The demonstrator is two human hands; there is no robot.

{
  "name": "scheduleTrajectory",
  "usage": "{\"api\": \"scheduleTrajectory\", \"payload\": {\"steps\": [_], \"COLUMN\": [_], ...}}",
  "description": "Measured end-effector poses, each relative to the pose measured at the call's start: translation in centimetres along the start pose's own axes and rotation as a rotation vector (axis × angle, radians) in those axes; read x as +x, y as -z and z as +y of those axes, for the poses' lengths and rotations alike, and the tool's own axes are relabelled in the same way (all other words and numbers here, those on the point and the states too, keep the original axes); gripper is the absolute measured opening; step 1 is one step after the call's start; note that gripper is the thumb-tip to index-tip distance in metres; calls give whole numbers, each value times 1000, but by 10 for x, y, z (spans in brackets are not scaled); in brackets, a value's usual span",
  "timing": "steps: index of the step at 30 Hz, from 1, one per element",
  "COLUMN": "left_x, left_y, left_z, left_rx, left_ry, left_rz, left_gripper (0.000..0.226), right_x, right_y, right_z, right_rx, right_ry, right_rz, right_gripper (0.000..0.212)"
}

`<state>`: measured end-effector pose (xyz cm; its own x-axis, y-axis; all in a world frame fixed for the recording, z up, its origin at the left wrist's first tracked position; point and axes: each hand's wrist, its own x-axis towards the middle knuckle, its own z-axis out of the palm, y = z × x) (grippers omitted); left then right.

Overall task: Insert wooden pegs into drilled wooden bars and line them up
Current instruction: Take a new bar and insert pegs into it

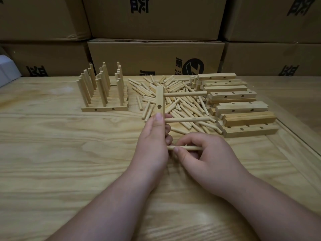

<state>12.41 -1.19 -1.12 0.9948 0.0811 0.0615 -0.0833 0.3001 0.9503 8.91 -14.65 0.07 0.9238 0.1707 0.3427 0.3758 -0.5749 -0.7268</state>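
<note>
At frame centre the left hand (153, 141) holds a drilled bar (160, 101) upright, two pegs already jutting right. The right hand (199, 153) pinches a third peg (185, 148) at the bar's lower end; it should go in square, then seat fully.

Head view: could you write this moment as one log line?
left hand: holds bar upright | bar: two pegs in | right hand: pinches third peg at bar's lower end | finished row: far left

Pegs (175, 101), bars (232, 95) pale wood; cartons (156, 56) brown, black print.
</note>
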Motion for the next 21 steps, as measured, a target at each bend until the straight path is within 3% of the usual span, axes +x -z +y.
{"api": "scheduleTrajectory", "payload": {"steps": [6, 10, 21], "left_x": [4, 5, 9], "left_y": [1, 0, 4], "left_z": [2, 6, -7], "left_rx": [-149, -307, -335], "left_ry": [119, 154, 217], "left_rz": [73, 109, 48], "left_gripper": [36, 35, 71], "right_x": [4, 2, 1], "right_y": [-2, 0, -13], "right_z": [10, 6, -7], "right_rx": [215, 327, 108], "right_ry": [-61, -50, -98], "right_rz": [135, 270, 95], "right_gripper": [31, 28, 8]}}
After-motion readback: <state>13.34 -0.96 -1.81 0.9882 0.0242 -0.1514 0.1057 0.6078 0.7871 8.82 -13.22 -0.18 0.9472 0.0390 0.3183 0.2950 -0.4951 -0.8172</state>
